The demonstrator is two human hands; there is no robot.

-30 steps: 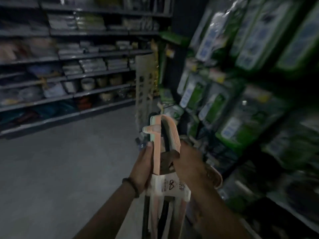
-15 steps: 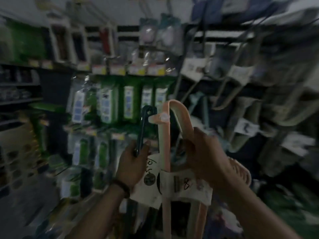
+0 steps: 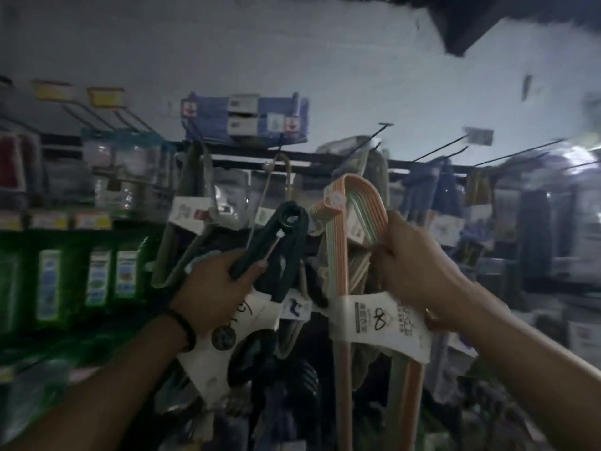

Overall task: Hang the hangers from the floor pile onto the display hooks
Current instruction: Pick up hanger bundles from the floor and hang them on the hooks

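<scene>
Right hand (image 3: pixel 413 265) clamped on pastel hangers (image 3: pixel 357 209), left hand (image 3: pixel 218 281) on dark hangers (image 3: pixel 286 229); both upright, hook ends up, display hooks (image 3: pixel 374 138) above, right nearer.

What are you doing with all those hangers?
A person is stocking a shop display. The left hand holds a dark green hanger bundle, and the right hand holds a peach and pale green bundle with a white paper label around it. Both bundles are raised toward the metal hooks that stick out from the rack. Neither is on a hook yet. Other hangers already hang there.
</scene>
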